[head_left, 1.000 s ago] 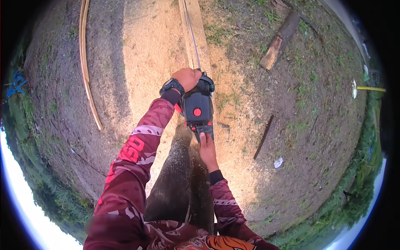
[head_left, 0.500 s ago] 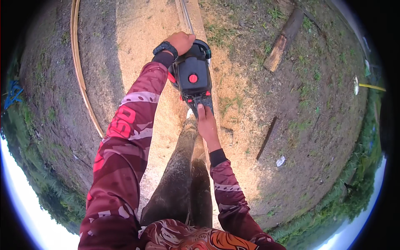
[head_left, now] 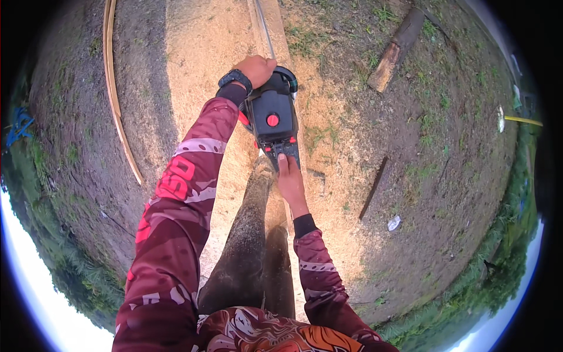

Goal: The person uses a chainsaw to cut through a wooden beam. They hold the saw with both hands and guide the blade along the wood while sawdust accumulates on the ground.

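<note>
A black chainsaw (head_left: 274,108) with red parts is held out in front of my legs, its bar pointing away from me. My left hand (head_left: 257,71), with a dark watch at the wrist, is wrapped round the front handle. Behind the motor body, my right hand (head_left: 290,180) grips the rear handle with the thumb lying on top. The narrow guide bar (head_left: 264,29) lies along a long wooden plank (head_left: 279,35) that runs away at the top of the view. My right fingers are mostly hidden under the handle.
Sawdust (head_left: 202,70) covers the ground around the plank and my feet. Long thin wood strips (head_left: 111,88) lie to the left. On the right are a cut log (head_left: 396,53), a dark narrow stick (head_left: 374,188) and a crumpled clear plastic piece (head_left: 393,223).
Both hands and the chainsaw body have shifted slightly toward me, lower in the view. The grip of both hands stays the same.
</note>
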The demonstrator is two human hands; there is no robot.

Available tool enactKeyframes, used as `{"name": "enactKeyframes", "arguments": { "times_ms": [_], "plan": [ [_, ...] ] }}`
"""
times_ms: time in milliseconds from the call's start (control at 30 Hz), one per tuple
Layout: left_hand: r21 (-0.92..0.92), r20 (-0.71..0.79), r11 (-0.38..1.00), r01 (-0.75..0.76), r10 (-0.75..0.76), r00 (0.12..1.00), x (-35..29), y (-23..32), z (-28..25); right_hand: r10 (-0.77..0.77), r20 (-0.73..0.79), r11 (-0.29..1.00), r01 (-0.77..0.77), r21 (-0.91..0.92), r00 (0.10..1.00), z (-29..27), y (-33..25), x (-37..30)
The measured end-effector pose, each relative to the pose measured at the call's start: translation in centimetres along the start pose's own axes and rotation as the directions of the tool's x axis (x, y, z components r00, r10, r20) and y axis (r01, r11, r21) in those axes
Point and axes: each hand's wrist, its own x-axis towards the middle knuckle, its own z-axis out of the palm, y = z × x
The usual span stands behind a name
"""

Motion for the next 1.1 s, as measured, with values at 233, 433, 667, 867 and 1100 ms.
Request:
{"name": "enactKeyframes", "arguments": {
  "times_ms": [233,433,667,867,1100],
  "plan": [
    [0.043,-0.016,0.998,-0.048,0.049,0.999,-4.4,1.6,2.4,-0.047,0.031,0.999,0.047,0.021,0.998,-0.5,3.8,-3.7],
    [-0.003,-0.007,1.0,-0.011,0.011,1.0,-8.6,4.9,3.6,-0.083,0.012,0.996,0.083,0.018,0.996,-1.7,7.4,-6.3],
    [0.17,0.026,0.983,-0.075,0.072,0.997,-11.3,5.5,4.5,-0.112,-0.001,0.992,0.112,0.057,0.994,-1.3,10.0,-8.4],
    [0.059,-0.098,0.997,-0.048,0.054,0.994,-16.5,8.8,5.9,-0.087,-0.016,0.996,0.087,0.015,0.996,-3.2,11.4,-13.2],
    [-0.127,-0.132,0.992,0.015,-0.032,0.991,-25.6,14.3,5.1,-0.043,-0.059,0.998,0.041,-0.037,0.997,-4.8,14.0,-22.1]
  ]
}}
